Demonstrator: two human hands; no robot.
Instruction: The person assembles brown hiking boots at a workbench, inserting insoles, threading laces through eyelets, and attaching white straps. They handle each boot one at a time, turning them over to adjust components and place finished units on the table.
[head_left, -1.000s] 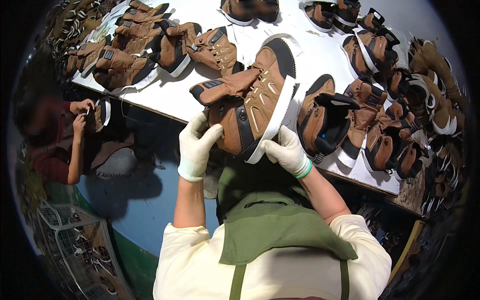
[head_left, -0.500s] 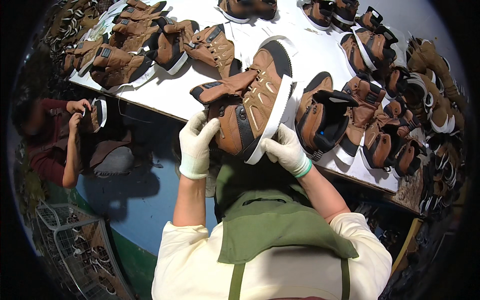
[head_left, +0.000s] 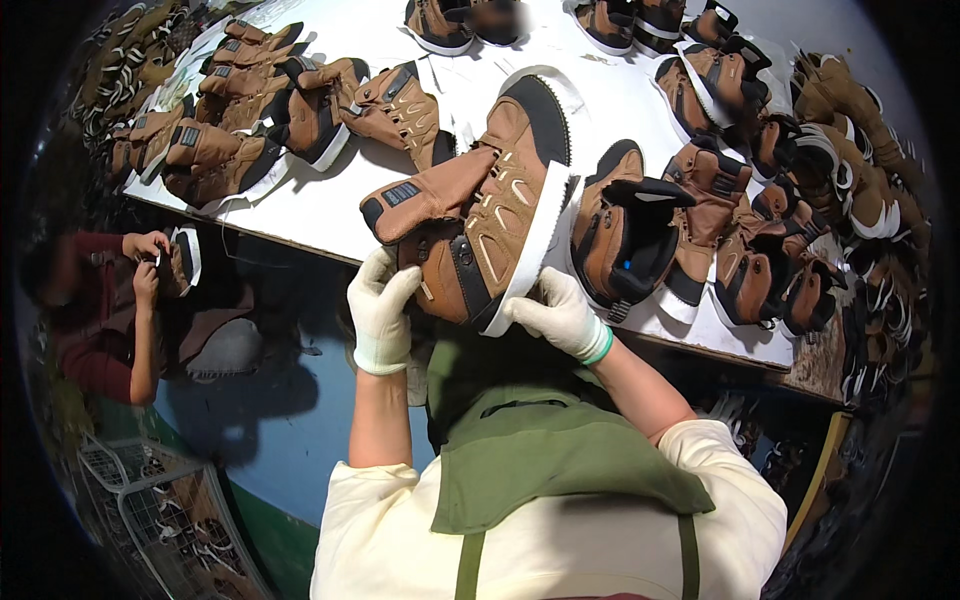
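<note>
Brown high-top boot (head_left: 490,215) is held at the near edge of the white-topped table (head_left: 315,215), toe pointing far. The gloved left hand (head_left: 382,312) has its fingers gripping the ankle; the right hand (head_left: 562,315) pinches the white sole (head_left: 535,245) near the heel. Right of it stands another brown boot (head_left: 595,240); at left, a co-worker (head_left: 105,365) holds a shoe (head_left: 183,262).

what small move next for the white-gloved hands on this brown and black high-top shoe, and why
Perhaps slide the white-gloved right hand toward the toe along the thick white sole of the brown-and-black high-top shoe: it holds only the heel end, while the white-gloved left hand supports the ankle side, likely enough to steady it.
</note>
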